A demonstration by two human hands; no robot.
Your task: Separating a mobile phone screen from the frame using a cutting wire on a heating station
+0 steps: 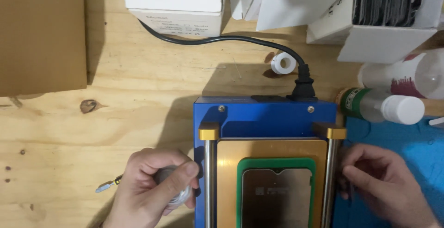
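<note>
A blue machine (266, 114) with gold posts and two metal rails stands on the wooden bench. On its gold plate (270, 151) lies a green mat (277, 164) with a dark phone screen (276, 195) set in it. My left hand (155, 188) is at the machine's left side, fingers closed round a small grey and white round spool (175, 187). My right hand (384, 181) rests against the right rail (329, 177), fingers curled; I cannot tell whether it holds anything.
A black power cord (231, 38) plugs into the machine's back. White boxes (173, 6) and trays of dark panels (388, 1) line the far edge. A white tape roll (283, 63), plastic bottles (388, 107), a blue mat (407, 144), brown cardboard (41, 33) and a small tool (108, 185) lie around.
</note>
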